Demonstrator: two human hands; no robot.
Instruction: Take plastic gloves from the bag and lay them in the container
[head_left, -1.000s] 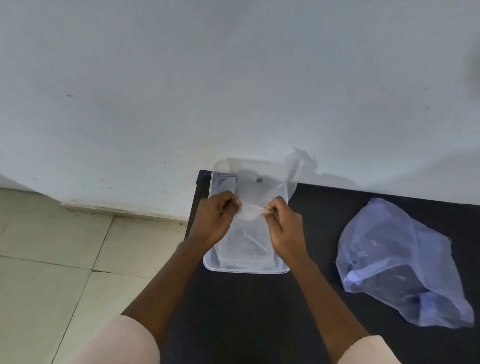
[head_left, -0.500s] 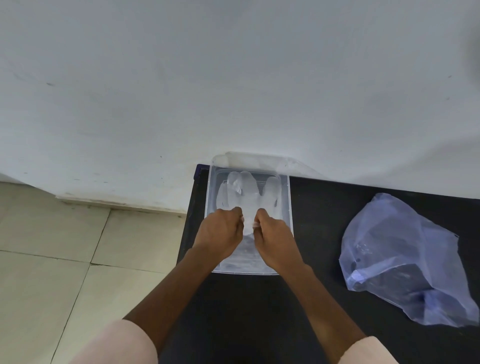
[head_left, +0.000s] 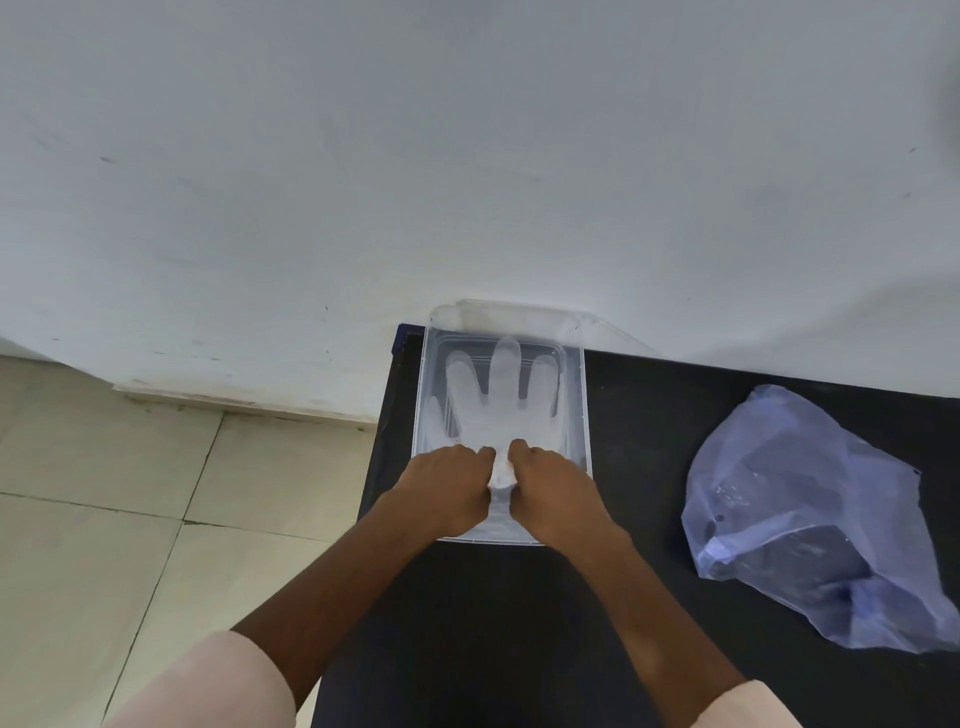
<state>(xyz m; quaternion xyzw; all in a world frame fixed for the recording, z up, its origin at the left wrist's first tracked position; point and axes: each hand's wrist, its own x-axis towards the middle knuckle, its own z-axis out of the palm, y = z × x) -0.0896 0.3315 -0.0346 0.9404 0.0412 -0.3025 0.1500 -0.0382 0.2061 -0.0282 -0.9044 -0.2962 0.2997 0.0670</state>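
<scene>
Both hands (head_left: 501, 488) on unlabelled glove (head_left: 498, 400)

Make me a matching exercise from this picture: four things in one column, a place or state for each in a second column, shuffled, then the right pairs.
Things
1. plastic glove
2. container
3. bag
4. lid

Places or states
A. crumpled on the black table, to the right, untouched
B. leaning against the wall behind the container
C. spread flat with its fingers pointing to the wall, its cuff bunched between the left hand and the right hand
D. clear, open, at the table's left far corner

Pairs: 1-C, 2-D, 3-A, 4-B
</scene>
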